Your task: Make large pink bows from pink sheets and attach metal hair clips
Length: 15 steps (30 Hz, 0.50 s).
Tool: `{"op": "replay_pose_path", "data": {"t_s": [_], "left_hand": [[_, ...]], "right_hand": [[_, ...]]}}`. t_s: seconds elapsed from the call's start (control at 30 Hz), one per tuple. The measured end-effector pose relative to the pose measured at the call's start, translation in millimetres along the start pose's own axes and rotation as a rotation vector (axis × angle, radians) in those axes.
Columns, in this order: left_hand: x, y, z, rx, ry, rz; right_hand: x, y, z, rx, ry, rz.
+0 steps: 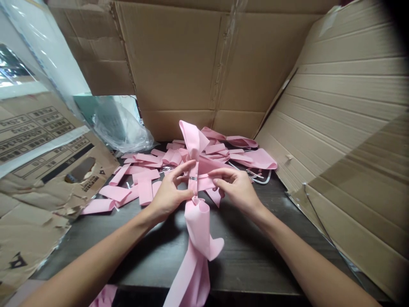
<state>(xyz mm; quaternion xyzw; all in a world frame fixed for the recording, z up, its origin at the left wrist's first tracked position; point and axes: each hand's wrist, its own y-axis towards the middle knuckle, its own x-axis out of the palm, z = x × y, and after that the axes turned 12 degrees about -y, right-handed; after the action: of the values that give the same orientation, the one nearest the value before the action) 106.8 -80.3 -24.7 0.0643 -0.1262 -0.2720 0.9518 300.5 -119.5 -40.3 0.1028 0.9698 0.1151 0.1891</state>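
A pink ribbon bow [197,217] hangs upright in front of me, its long tails dropping past the table's front edge. Thumb and fingers of my left hand [171,189] grip its narrow middle from the left, above and below a small shiny silver band [193,178]. From the right, my right hand [236,187] pinches a short pink ribbon strip [206,182] that meets the bow's middle. One looped end of the bow stands up above my left fingers. The far side of the knot is hidden.
Loose pink ribbon pieces [145,189] lie heaped on the dark table [153,256], with a folded ribbon loop [255,158] at the right. Cardboard walls [179,59] enclose the back and right; a printed carton [41,140] stands left. Clear plastic [124,128] bunches behind the pile.
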Motion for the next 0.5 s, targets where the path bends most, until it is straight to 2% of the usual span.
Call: {"op": "replay_pose_path", "data": {"t_s": [0.17,0.3,0.5], "left_hand": [[-1.7,1.3,-0.3,0.019,0.038,0.052],[-1.9,1.1,0.3,-0.003,-0.008,0.045],[-1.3,0.9,1.9,-0.011,-0.028,-0.027]], "right_hand": [[4.4,0.9,1.8,-0.019,0.129,0.045],[3.7,2.6,4.7,-0.016,0.125,0.097],[2.5,2.4,3.7,0.037,0.117,0.028]]}}
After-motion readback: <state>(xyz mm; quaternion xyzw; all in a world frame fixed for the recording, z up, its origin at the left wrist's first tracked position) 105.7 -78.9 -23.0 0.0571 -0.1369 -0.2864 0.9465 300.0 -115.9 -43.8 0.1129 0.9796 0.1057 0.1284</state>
